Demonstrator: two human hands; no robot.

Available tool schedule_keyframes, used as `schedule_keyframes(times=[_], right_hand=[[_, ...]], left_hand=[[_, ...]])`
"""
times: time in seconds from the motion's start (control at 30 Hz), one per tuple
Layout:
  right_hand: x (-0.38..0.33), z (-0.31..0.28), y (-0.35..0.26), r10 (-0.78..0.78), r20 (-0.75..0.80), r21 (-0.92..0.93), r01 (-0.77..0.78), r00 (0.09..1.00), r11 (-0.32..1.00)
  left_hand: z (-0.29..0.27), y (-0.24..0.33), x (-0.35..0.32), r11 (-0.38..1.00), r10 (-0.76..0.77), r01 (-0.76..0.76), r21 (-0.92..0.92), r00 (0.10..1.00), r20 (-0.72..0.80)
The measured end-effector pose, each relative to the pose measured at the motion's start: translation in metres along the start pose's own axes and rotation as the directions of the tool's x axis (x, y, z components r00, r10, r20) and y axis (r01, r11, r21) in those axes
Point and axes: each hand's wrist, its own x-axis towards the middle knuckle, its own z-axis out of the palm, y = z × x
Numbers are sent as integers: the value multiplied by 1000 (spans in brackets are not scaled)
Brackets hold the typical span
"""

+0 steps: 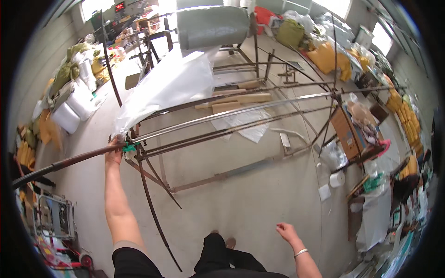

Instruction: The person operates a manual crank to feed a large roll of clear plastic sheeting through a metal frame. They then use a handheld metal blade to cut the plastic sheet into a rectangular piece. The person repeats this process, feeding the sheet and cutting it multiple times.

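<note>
My left hand (113, 154) is stretched out to the left end of a metal frame, its fingers closed where a gathered corner of clear plastic film (174, 85) comes down to them. The rusty rod (76, 159) passes right at this hand and partly hides the grip. Beside the fingers a green tie (130, 147) is wrapped round the frame joint. From there the film widens up toward a large roll of film (213, 27) at the back. My right hand (287, 232), with a bracelet at its wrist, hangs low in front of me, fingers curled and nothing seen in them.
The frame's long shiny bar (232, 114) runs across before me to a crossed joint at right. A curved rod (155, 217) sticks out toward my feet. Cardboard box (346, 132), small white roll (337, 179) and heaped bags stand right. A hand cart (54, 215) is at left.
</note>
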Motion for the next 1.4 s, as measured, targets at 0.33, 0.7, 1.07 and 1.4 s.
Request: schedule_keyframes(times=[0.33,0.7,1.07,1.4], right_hand=[[283,-113,-346,-576,-112,408,566,810,716],[560,-111,-609,-592,-243,277,640,769,717],[479,-268,-540,-703,-1,497,610,712,617],[414,-427,-303,-548,45,620,407,835,671]], left_hand=[[-5,27,-31,944,98,-117,310,992,76],[47,28,-21,998,53,-49,33,988,-148],[66,-20,-93,970,108,52,236,780,-616],[346,-97,-117,466,395,-181,866,919,-21]])
